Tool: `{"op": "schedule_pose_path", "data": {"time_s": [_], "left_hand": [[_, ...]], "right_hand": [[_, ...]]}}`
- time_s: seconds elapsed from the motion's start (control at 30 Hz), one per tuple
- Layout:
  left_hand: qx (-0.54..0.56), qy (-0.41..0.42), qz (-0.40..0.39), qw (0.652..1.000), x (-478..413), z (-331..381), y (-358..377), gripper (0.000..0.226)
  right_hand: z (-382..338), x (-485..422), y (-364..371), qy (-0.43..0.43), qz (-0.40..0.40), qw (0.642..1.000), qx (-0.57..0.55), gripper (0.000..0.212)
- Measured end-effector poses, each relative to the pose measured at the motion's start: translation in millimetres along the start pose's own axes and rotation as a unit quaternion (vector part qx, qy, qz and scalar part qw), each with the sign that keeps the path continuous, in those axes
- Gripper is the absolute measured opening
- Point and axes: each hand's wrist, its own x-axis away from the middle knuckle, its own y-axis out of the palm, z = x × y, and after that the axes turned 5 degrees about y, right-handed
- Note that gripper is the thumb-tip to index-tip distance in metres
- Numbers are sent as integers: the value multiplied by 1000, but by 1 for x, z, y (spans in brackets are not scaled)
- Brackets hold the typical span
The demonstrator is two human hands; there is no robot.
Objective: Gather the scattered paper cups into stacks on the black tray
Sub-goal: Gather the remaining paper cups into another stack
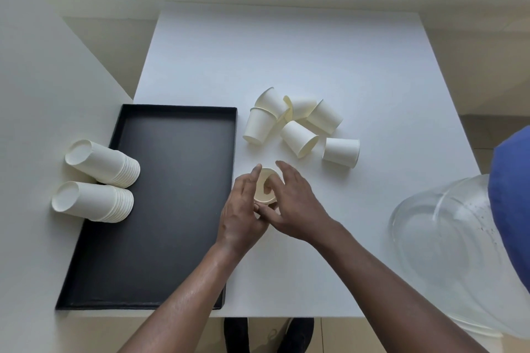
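A black tray (177, 281) lies at the table's left. Two stacks of white paper cups rest on their sides along its left edge: one stack (103, 165) farther away, the other stack (93, 201) nearer. Several loose paper cups (298, 123) lie scattered on the white table right of the tray. An upright paper cup (265, 186), mouth up, sits just right of the tray's edge. My left hand (243, 209) wraps its left side and my right hand (295, 203) its right side, fingers curled around the rim.
A clear glass bowl (447, 243) sits at the table's right edge beside a blue sleeve or cloth (513, 203). White walls stand left and behind. The table's near edge runs just below the tray, with dark shoes (269, 335) on the floor.
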Motion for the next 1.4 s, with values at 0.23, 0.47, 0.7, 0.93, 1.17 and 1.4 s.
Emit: {"op": "schedule_pose_path", "data": {"time_s": [0.23,0.47,0.7,0.93,1.17,1.4], "left_hand": [[-26,32,-1,999,-6,-2,5,80],[-13,23,10,1000,-8,-3,8,83],[17,-16,20,1000,-8,-6,13,84],[24,-17,10,1000,-16,-6,16,85],[42,-47,-5,998,-17,-6,16,95],[58,-1,10,998,-20,-3,13,85]], "right_hand": [[36,-4,-30,147,355,893,-235,39],[97,-34,-39,454,305,777,-312,54],[102,-30,-49,387,297,821,-295,28],[23,16,-42,5,345,924,-168,16],[1,14,-14,-80,178,981,-12,8],[2,2,-15,-88,124,988,34,20]]}}
